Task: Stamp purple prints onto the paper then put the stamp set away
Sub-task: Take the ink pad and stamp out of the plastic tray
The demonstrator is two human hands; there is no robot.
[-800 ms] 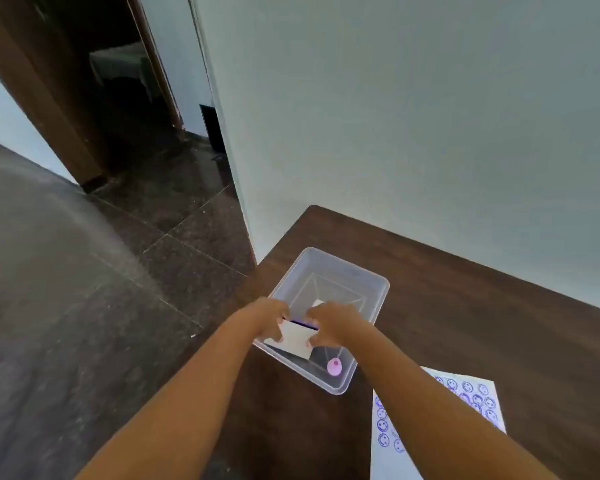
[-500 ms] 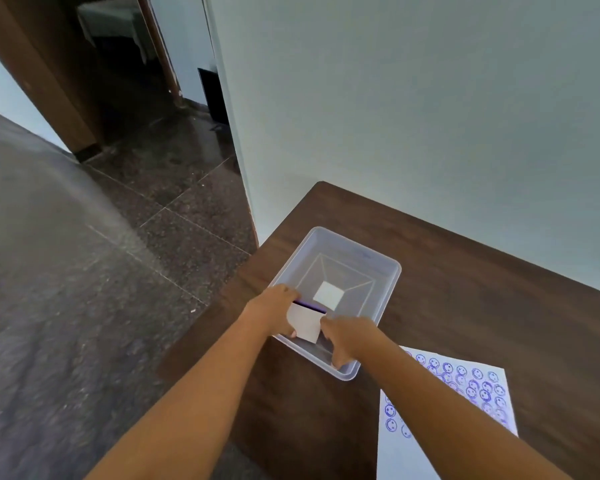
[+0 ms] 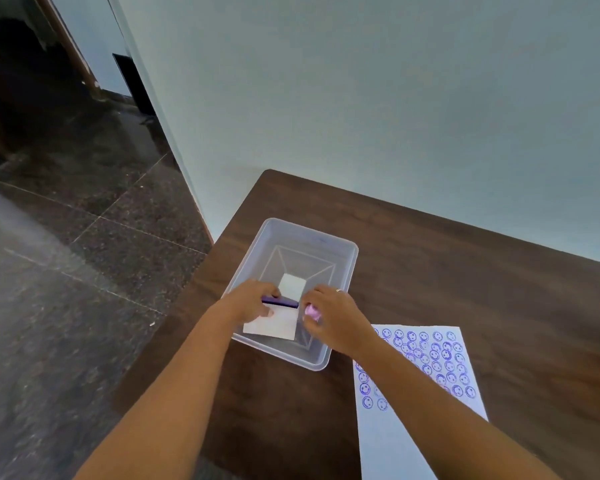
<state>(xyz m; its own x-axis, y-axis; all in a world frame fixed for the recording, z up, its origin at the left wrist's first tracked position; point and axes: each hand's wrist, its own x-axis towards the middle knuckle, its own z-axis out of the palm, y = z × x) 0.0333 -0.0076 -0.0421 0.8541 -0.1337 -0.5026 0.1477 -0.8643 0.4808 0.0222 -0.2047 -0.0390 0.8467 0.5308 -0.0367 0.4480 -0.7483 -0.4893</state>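
A clear plastic bin stands near the table's left end. My left hand holds a white ink pad with a purple edge over the bin's near part. My right hand is closed on a small pink stamp just right of the pad, inside the bin's rim. A white square label shows on the bin floor. The paper covered with several purple smiley prints lies on the table to the right, partly under my right forearm.
The dark wooden table runs against a pale wall. Its left edge drops to a dark tiled floor, with a doorway at the far left.
The view has tilted down. The ink pad has lowered and flattened inside the bin. My right hand has moved from the bin's near rim to the pad's right side, with the pink stamp in its fingers.
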